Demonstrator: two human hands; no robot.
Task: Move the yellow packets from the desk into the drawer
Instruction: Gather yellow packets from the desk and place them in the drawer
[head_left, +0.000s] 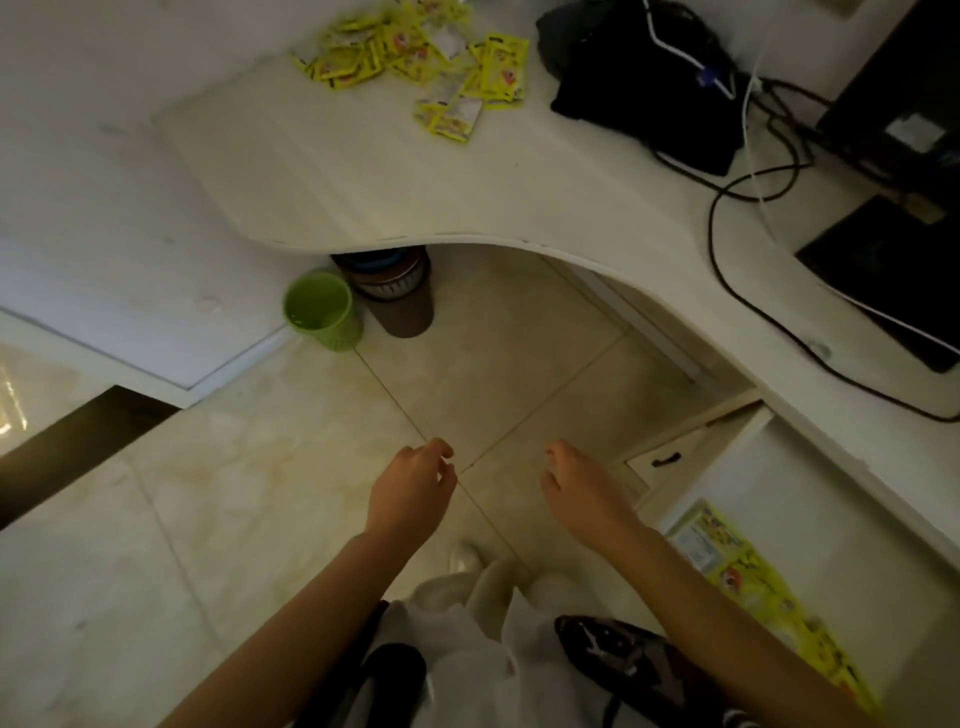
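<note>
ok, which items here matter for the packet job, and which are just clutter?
Job:
yellow packets on the desk
open drawer, some packets already inside
left hand, right hand, both empty

Clutter:
green bin
brown bin
black bag
cables

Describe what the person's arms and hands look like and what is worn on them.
Both forearms are bare as far up as the head view shows: no sleeve reaches them. The left hand and the right hand wear no gloves, and no ring, watch or bracelet shows on either wrist. The nails are too small and blurred to judge. Light, whitish clothing shows lower down between the arms.
</note>
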